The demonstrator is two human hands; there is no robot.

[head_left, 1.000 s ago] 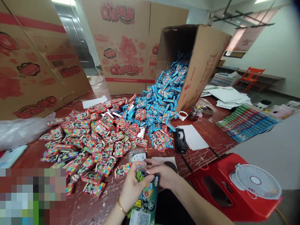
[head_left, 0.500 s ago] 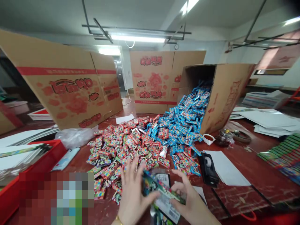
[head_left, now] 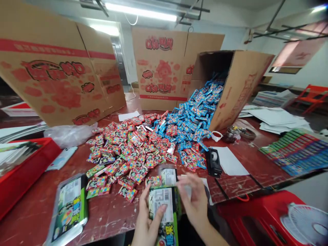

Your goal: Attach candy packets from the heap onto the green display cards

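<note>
My left hand (head_left: 147,222) is closed round a flat printed package (head_left: 167,196) with a barcode label and a green-and-black front, its thumb across the face. To the right of that package is my right hand (head_left: 196,201), blurred, fingers apart and nothing visible in them. Just beyond the held package lies another labelled package (head_left: 169,175), partly hidden. A similar package in a clear plastic tray (head_left: 70,208) rests on the table at left. Small red candy packets (head_left: 133,143) form a heap in front of my hands, merging into blue candy packets (head_left: 191,119).
Blue packets spill from a tipped cardboard box (head_left: 237,85). Two more cartons stand behind. At left are a red bin (head_left: 28,177), a plastic bag (head_left: 70,135) and a phone (head_left: 61,158). A black tape dispenser (head_left: 214,162) and a red stool (head_left: 256,218) with a fan are at right.
Both hands were at the package, tilted over the table. Now my left hand holds it lower and more upright, and my right hand has come off it. The view has tipped down and turned right.
</note>
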